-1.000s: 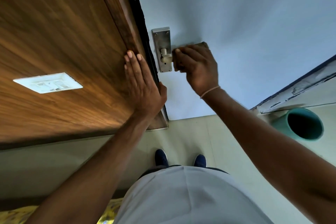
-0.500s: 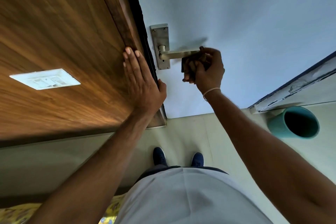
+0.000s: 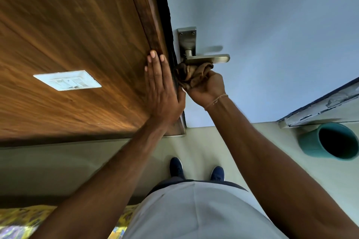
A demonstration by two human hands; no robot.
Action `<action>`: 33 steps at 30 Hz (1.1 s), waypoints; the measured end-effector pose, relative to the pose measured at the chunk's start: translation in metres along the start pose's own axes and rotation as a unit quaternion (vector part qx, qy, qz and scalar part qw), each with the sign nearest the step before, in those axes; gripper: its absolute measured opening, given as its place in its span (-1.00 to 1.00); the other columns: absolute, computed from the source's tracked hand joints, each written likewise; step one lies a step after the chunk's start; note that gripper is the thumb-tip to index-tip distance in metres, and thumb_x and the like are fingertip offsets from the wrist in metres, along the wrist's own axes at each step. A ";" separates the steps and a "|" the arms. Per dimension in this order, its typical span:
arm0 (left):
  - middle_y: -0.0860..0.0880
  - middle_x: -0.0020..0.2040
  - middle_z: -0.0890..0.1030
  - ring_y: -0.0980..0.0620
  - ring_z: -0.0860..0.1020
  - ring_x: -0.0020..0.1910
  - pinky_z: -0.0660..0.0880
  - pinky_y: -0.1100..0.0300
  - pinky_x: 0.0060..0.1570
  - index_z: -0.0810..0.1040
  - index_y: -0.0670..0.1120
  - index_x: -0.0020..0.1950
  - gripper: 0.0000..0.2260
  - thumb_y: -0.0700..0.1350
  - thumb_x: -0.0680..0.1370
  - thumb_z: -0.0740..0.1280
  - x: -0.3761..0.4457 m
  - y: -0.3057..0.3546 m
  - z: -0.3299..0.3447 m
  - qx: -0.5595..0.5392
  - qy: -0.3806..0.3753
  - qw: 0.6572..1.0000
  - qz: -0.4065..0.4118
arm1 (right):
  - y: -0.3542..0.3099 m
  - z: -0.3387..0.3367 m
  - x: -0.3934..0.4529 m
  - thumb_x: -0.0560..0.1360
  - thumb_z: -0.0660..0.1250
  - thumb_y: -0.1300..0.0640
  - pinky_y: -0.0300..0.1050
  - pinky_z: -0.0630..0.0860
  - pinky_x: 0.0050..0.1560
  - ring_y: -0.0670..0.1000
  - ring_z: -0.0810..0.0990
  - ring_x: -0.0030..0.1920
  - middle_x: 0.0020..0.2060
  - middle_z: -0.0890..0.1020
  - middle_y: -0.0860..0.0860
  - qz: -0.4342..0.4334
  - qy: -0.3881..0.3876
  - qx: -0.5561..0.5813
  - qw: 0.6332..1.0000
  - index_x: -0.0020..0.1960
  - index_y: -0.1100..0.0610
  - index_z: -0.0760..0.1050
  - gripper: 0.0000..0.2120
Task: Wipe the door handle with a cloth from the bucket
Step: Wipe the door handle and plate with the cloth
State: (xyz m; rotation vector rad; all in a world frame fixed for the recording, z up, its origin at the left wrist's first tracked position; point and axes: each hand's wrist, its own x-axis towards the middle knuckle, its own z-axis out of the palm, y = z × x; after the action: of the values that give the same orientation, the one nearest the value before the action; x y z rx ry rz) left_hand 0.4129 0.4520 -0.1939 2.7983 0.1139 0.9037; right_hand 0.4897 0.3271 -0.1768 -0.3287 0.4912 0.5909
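A silver lever door handle point(image 3: 208, 58) on a metal backplate point(image 3: 187, 40) is fixed to the pale blue door point(image 3: 272, 35). My right hand point(image 3: 206, 87) grips a crumpled brown cloth point(image 3: 192, 73) and presses it against the underside of the lever, near the backplate. My left hand point(image 3: 162, 87) lies flat with fingers straight against the brown wooden panel point(image 3: 77, 44), beside the door's edge. A teal bucket point(image 3: 330, 141) stands on the floor at the right; its inside is dark.
A white switch plate point(image 3: 67, 80) sits on the wooden panel at the left. My blue shoes point(image 3: 196, 170) stand on the pale floor below the door. A white frame edge point(image 3: 320, 106) runs above the bucket. Yellow patterned fabric point(image 3: 23, 221) shows at bottom left.
My right hand slid from the base of the lever out to its tip, then back under it near the backplate, with the cloth now showing. My left hand stayed flat on the wood.
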 end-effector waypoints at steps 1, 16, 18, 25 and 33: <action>-0.38 0.75 0.10 -0.34 0.09 0.77 0.05 -0.19 0.78 0.07 -0.33 0.74 -0.15 0.01 0.60 0.38 0.000 -0.002 -0.002 -0.014 -0.004 1.000 0.006 | 0.002 0.009 0.004 0.74 -0.05 0.10 0.25 0.61 0.33 0.27 0.67 0.18 0.01 0.75 0.27 -0.005 0.003 0.004 1.000 0.09 0.27 0.70 -0.46; -0.35 0.77 0.06 -0.27 0.01 0.80 0.04 -0.23 0.78 0.06 -0.34 0.75 -0.21 -0.06 0.57 0.18 0.000 -0.010 -0.006 -0.044 -0.016 0.999 0.026 | -0.019 0.011 -0.001 0.72 -0.09 0.11 0.34 0.43 0.51 0.37 0.50 0.50 0.45 0.56 0.32 -0.060 0.033 0.126 0.990 0.33 0.22 0.59 -0.49; -0.35 0.77 0.05 -0.25 -0.02 0.80 0.04 -0.23 0.78 0.05 -0.33 0.75 -0.19 -0.06 0.55 0.21 0.000 -0.011 -0.005 -0.039 -0.016 0.999 0.026 | -0.032 -0.001 -0.011 0.75 -0.13 0.10 0.38 0.66 0.16 0.38 0.69 0.22 0.19 0.69 0.37 -0.083 0.015 0.172 0.982 0.33 0.23 0.57 -0.49; -0.37 0.76 0.08 -0.30 0.04 0.79 0.06 -0.23 0.77 0.07 -0.34 0.74 -0.22 -0.02 0.58 0.16 0.000 -0.009 -0.005 -0.043 -0.015 0.999 0.024 | 0.004 0.005 -0.006 0.48 -0.06 0.59 0.28 0.34 0.61 0.35 0.60 0.31 0.32 0.55 0.38 -0.113 0.001 0.025 0.993 0.09 0.35 0.56 -0.53; -0.37 0.76 0.07 -0.32 0.05 0.79 0.12 -0.31 0.74 0.06 -0.34 0.75 -0.19 -0.06 0.56 0.23 0.000 -0.007 -0.005 -0.040 -0.017 0.999 0.022 | -0.004 -0.010 0.002 0.62 0.16 0.56 0.06 0.67 0.31 0.30 0.64 0.31 0.46 0.51 0.36 -0.156 -0.001 -0.063 0.986 0.28 0.38 0.54 -0.67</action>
State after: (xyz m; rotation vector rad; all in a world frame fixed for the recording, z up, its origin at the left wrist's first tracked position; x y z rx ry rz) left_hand 0.4097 0.4595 -0.1917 2.7498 0.0122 0.8514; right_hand 0.4902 0.3211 -0.1856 -0.5147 0.3899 0.3184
